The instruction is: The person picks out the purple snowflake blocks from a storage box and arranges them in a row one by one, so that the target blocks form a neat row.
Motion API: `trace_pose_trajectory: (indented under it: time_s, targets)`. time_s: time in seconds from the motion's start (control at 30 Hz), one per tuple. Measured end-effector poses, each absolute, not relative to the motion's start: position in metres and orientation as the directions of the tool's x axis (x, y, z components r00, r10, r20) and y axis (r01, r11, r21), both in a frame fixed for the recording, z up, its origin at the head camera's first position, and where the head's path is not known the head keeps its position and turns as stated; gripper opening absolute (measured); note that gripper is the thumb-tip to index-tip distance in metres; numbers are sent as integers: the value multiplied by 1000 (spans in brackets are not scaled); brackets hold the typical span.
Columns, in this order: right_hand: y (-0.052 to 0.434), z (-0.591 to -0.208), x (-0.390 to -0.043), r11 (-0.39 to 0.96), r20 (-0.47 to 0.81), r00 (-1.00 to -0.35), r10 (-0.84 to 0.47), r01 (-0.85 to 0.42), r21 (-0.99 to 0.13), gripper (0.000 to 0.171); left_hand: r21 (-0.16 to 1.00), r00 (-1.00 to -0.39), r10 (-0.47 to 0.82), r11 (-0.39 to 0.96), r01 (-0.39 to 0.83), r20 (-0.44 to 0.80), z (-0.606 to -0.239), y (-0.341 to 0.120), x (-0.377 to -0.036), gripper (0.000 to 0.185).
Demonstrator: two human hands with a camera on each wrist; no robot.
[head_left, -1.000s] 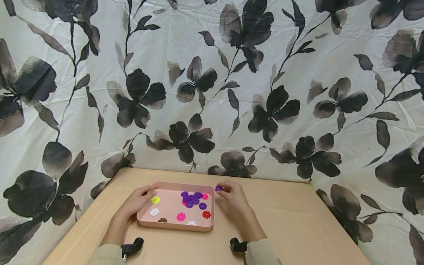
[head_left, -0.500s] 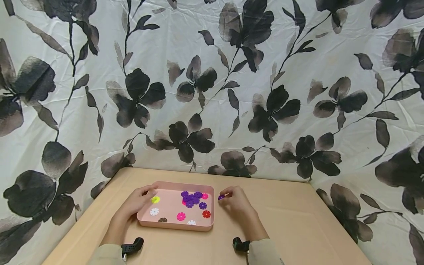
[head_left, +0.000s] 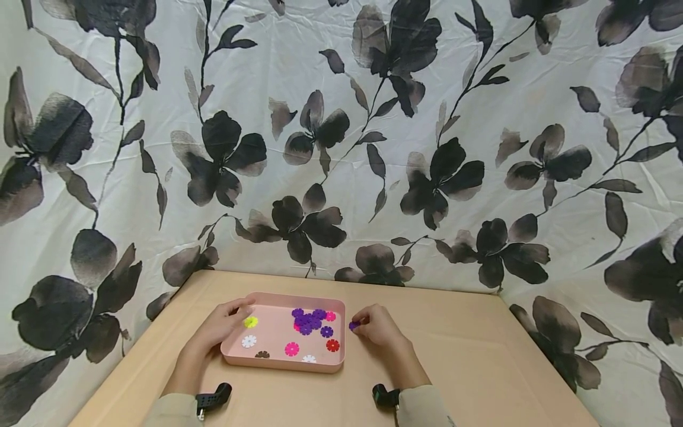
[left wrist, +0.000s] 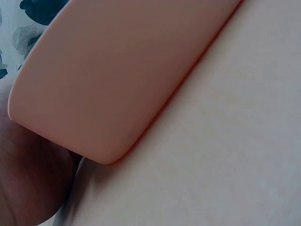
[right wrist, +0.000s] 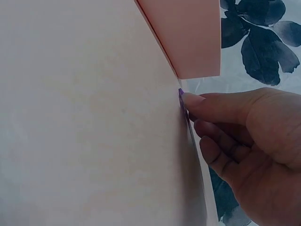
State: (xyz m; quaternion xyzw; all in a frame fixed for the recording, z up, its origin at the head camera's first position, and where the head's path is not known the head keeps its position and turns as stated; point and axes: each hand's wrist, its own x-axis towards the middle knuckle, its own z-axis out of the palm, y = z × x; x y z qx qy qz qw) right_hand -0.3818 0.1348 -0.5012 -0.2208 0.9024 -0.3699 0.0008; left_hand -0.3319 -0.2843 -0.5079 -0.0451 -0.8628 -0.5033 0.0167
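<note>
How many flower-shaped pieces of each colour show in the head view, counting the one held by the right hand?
purple, clustered in the pink tray, overlapping, count approximate: 6
purple, pinched by the right hand: 1
pink: 2
white: 2
yellow: 1
red: 1
brown: 1
total: about 14

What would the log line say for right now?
left hand: holds tray edge | right hand: pinches purple flower piece on table beside tray
</note>
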Motion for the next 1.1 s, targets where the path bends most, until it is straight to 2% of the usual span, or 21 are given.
trace_pose_trajectory:
  time_s: [0.17, 0.33, 0.43, 0.57, 0.9, 1.1]
  targets:
    - [134, -500, -380, 628, 170, -900, -401, -405, -664, 13, 870, -996, 59, 484, 91, 71, -510, -285, -332, 59]
    - [129, -492, -378, 597, 217, -930, -295, -357, -718, 17, 858, -996, 51, 507, 87, 70, -511, -285, -333, 57]
    - [123, -482, -377, 564, 300, -910, -286, -412, -715, 20, 856, -996, 53, 509, 89, 72, -510, -286, -333, 57]
    - [114, -472, -374, 526, 356, -871, -338, -488, -696, 24, 857, -996, 58, 506, 92, 73, -510, -286, -333, 57]
    - [85, -481, -361, 523, 176, -911, -374, -363, -771, 26, 890, -997, 63, 451, 67, 43, -510, -285, -332, 60]
    - [73, -490, -361, 554, 172, -902, -397, -384, -738, 18, 878, -997, 60, 474, 71, 49, -509, -287, -332, 60]
